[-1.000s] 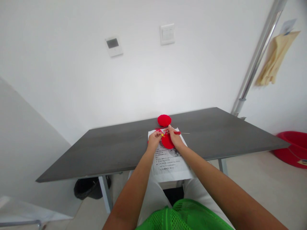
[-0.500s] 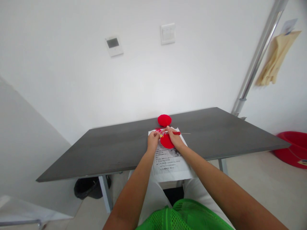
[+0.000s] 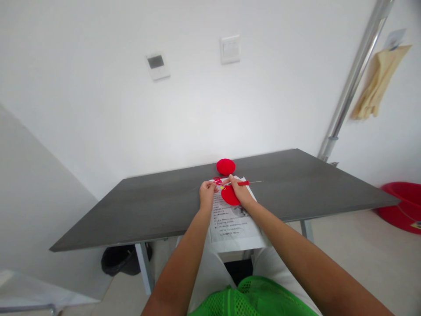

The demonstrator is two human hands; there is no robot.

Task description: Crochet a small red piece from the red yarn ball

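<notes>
Disc [image 3: 229, 196], red and round, lies over a printed sheet [image 3: 230, 228] on the tabletop [image 3: 158, 206], between both hands; whether it rests on the paper or is lifted slightly, can't tell. Clock positions taken from the disc. Right hand [image 3: 238, 189] at 2–3, grip closed around a red-handled hook [image 3: 243, 183], thin metal rod sticking out past the hand toward 3. Left hand [image 3: 207, 192] at 9–10, fingers bent together near the disc's edge; can't tell if a strand is pinched there, too small. Yellow clip [image 3: 222, 188] at 10–11 on the edge, between the two hands. Loose yarn [image 3: 217, 180] piled at 10–11 just beyond the left fingertips, ball [image 3: 226, 166] at 12 behind the sheet. My read on the step: working yarn at the disc's upper edge, left managing strand and clip side, right on hook. Next move, I'd judge, calls for left to steady the edge with even tension while right lines the hook tip up with a loop. Watch the clip: it sits close enough to snag yarn.
</notes>
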